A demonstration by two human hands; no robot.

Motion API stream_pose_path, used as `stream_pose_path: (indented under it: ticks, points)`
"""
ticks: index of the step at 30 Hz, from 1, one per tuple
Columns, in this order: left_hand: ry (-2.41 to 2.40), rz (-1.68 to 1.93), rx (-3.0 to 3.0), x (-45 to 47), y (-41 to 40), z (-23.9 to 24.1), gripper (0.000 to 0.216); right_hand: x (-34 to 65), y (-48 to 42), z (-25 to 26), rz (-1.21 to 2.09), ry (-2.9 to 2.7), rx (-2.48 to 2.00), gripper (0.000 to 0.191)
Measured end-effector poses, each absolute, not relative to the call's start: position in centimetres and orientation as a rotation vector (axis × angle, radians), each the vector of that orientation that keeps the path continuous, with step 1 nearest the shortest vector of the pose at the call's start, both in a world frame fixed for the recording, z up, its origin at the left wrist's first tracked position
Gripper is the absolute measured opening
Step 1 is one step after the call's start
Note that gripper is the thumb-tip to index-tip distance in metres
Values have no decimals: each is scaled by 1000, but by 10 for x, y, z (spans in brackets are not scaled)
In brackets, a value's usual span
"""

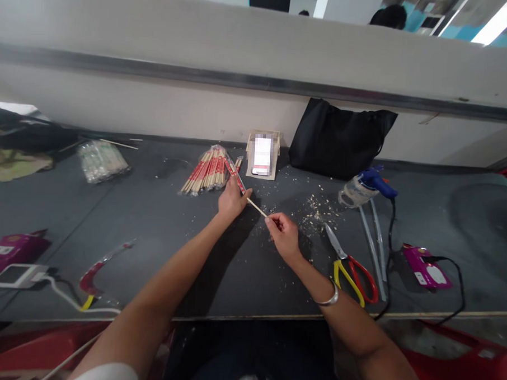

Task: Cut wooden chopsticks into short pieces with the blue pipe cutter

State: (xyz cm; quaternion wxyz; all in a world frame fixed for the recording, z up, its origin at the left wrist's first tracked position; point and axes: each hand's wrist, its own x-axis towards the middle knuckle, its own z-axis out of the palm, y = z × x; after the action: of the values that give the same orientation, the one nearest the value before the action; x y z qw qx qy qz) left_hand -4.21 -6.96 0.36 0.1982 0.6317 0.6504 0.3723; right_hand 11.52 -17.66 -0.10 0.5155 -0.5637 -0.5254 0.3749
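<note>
Pale wood takes centre stage in the head view: a slim stick spans the gap between two hands, above the dark table. Left hand grips near its far end, a red-printed strip poking out past the fingers; right hand has the near end pinched between thumb and forefinger. Neither is free! Good handling here, I'd judge, means a light pinch from both sides and everything kept in one straight line, since wood this thin looks ready to snap. Just beside the left hand lies the bundle of red-printed sticks; pale chips scatter over to the right, with scissors near them. Now the tricky part: fingers cover both ends, so whether stick and strip join inside the left grip, I cannot tell. The phone shows a pixelated screen, and both arms are cut off by the frame.
</note>
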Motion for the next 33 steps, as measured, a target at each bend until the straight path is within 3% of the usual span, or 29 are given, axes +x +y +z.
stream_pose_path:
  ticks: [4,6,33]
  points:
    - [2021,416,1905,-26,-60,30,49,116,-177,-1,904,-1314,-1347,30]
    - [2081,288,1901,-23,-57,39,47,117,-176,-1,906,-1331,-1352,30]
    - [2347,335,2030,-133,-6,48,45,112,-182,3,956,-1435,-1360,26]
